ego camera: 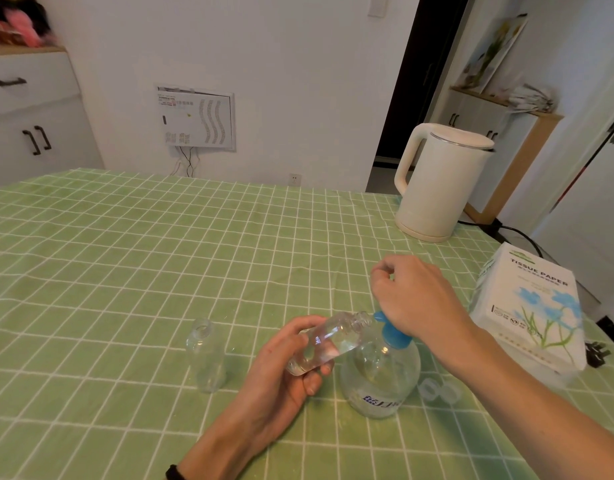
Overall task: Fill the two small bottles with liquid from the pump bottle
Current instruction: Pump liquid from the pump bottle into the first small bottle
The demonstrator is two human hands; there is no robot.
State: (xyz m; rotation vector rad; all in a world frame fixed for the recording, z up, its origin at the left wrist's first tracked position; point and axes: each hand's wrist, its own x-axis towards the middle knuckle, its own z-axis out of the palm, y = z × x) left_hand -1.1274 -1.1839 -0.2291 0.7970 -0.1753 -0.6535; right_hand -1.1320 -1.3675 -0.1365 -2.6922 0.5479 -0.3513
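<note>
left hand (pixel 284 368) clamps small bottle (pixel 329 341), mouth tilted right at spout (pixel 380 317) | right hand (pixel 412 296) atop pump bottle (pixel 381 379), curled, hold unclear

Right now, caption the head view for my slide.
Left hand tilts a small bottle to the spout of the pump bottle, right hand on its top; a second small bottle stands nearby.
</note>
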